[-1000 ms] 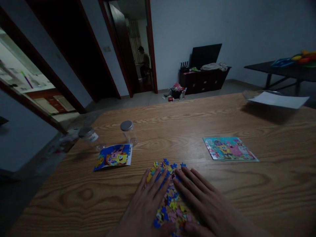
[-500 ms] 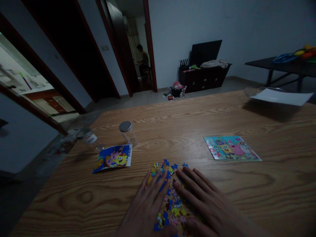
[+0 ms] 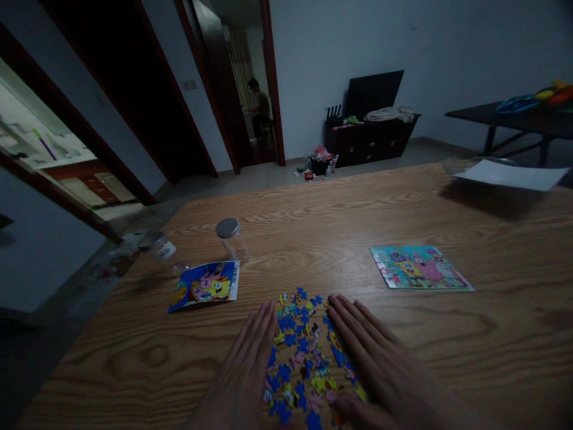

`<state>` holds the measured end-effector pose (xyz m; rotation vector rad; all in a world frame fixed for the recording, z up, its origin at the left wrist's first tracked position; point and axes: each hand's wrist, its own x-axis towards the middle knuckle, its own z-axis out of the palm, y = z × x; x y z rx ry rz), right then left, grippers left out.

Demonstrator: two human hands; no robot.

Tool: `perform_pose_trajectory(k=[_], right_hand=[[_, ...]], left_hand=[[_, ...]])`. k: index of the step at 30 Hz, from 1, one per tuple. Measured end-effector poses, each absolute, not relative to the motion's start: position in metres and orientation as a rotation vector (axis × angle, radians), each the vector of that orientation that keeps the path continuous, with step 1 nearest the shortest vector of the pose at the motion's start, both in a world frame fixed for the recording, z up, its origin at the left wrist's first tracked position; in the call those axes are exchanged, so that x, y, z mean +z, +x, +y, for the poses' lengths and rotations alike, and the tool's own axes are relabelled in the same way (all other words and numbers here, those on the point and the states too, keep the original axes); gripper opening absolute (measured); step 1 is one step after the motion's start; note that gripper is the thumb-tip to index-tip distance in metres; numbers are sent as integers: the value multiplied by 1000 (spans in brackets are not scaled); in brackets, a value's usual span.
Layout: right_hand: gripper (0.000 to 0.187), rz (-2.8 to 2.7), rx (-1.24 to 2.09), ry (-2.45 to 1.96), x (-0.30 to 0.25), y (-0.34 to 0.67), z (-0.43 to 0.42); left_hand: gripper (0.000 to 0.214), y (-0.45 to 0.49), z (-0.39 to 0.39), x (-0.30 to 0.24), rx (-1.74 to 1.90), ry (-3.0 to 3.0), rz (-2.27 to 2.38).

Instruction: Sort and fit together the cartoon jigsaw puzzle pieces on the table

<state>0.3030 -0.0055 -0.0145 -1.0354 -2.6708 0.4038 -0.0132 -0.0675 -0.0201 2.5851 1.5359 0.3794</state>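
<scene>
A heap of small blue, yellow and pink puzzle pieces [image 3: 304, 358] lies on the wooden table [image 3: 358, 209] close to me. My left hand [image 3: 246, 373] rests flat on the table along the heap's left side, fingers stretched out together. On the heap's right side lies my right hand [image 3: 376, 364], also flat with fingers extended, touching the edge pieces. Neither hand holds anything.
A cartoon picture card [image 3: 206, 285] lies left of the heap, with two clear metal-lidded jars [image 3: 231, 239] [image 3: 157, 248] behind it. A finished puzzle board [image 3: 419, 267] lies to the right. White paper [image 3: 510, 176] sits at the far right edge. A person sits beyond the far doorway [image 3: 259, 110].
Both hands have slid apart off the top of the heap to its two sides, uncovering the pieces between them.
</scene>
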Motion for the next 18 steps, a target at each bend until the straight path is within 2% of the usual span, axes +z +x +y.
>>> perform_pose_trajectory(k=[4, 10, 18], right_hand=[[104, -2650, 485, -1039, -16, 303, -6], [100, -2687, 437, -1007, -6, 301, -13], [88, -2661, 403, -914, 3, 290, -24]], left_hand=[[114, -9, -72, -34, 365, 2635, 1522], [122, 2, -74, -32, 387, 2691, 1545], [102, 4, -76, -29, 461, 2625, 1591]])
